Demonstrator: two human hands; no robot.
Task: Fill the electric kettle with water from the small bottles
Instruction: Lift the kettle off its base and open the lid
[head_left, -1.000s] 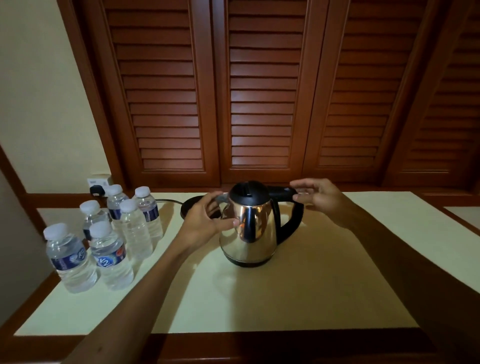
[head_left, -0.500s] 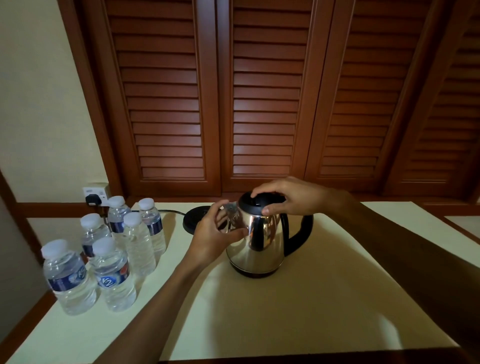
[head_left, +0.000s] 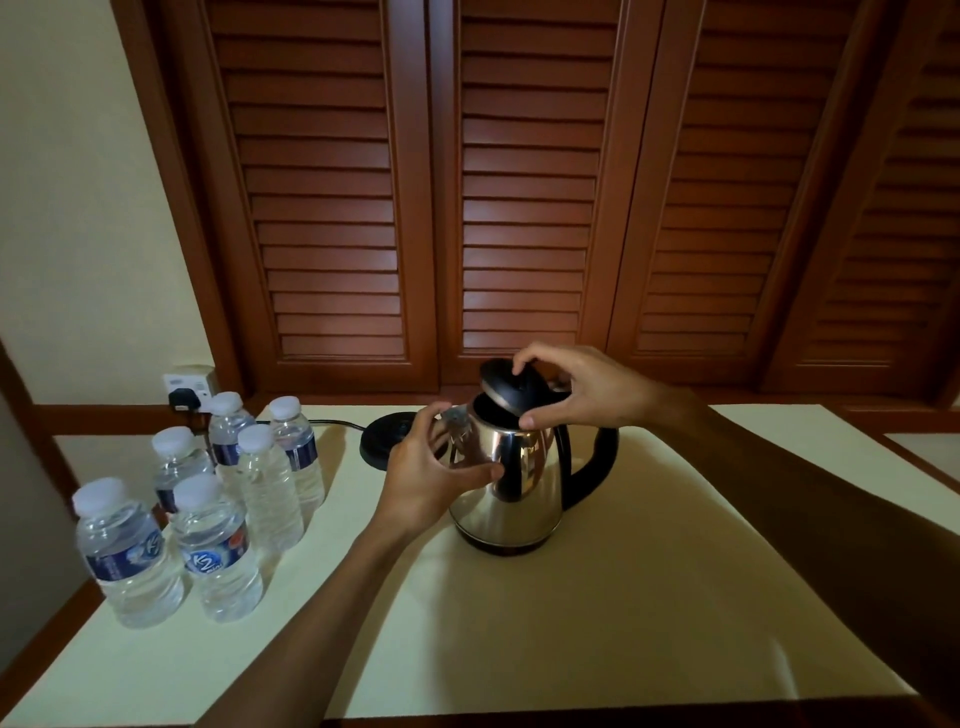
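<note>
A shiny steel electric kettle (head_left: 524, 483) with a black handle stands on the pale table, off its base. My left hand (head_left: 431, 467) grips its body by the spout. My right hand (head_left: 582, 387) pinches the black lid (head_left: 506, 387), which is tilted up at its spout side, so the kettle's mouth shows. Several small capped water bottles (head_left: 218, 535) stand in a cluster at the left of the table, all upright.
The kettle's round black base (head_left: 387, 439) lies behind my left hand, its cord running to a wall socket (head_left: 187, 387) at the back left. Brown louvred doors (head_left: 524, 182) close off the back. The table's wooden front edge (head_left: 623, 719) is near me.
My right hand moved from the handle's top onto the lid and lifted it. The left hand kept its hold on the kettle body. The camera came closer.
</note>
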